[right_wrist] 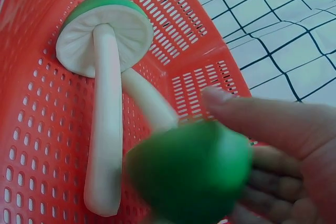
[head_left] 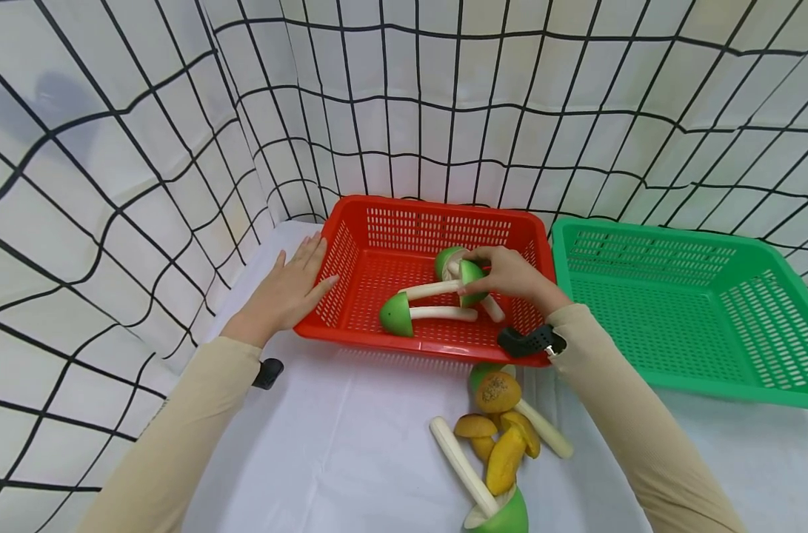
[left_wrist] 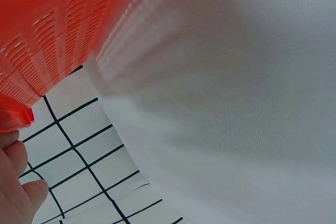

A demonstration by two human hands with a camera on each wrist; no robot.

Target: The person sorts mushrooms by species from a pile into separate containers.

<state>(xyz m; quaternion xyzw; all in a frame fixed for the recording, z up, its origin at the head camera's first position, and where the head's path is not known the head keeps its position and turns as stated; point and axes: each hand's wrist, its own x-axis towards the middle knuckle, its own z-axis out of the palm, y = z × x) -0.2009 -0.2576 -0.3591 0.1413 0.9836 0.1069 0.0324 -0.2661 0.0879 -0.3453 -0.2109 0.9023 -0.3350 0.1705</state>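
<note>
My right hand point(head_left: 512, 275) is inside the red basket point(head_left: 417, 348), with thumb and fingers around the green cap of a toy mushroom point(head_left: 470, 283). In the right wrist view that cap is blurred, its pale stem pointing away from the hand. Another green-capped mushroom point(head_left: 397, 315) lies at the basket's front left, stem toward the right. A further green cap point(head_left: 447, 259) shows behind the held one, partly covered. My left hand point(head_left: 285, 287) rests on the basket's left rim, fingers straight and thumb spread.
A green basket point(head_left: 643, 318) stands to the right of the red one. On the white cloth in front lie several brown and yellow mushrooms point(head_left: 505, 459) and a green-capped mushroom point(head_left: 466, 466). Black-gridded white walls point(head_left: 430, 96) rise behind and at the left.
</note>
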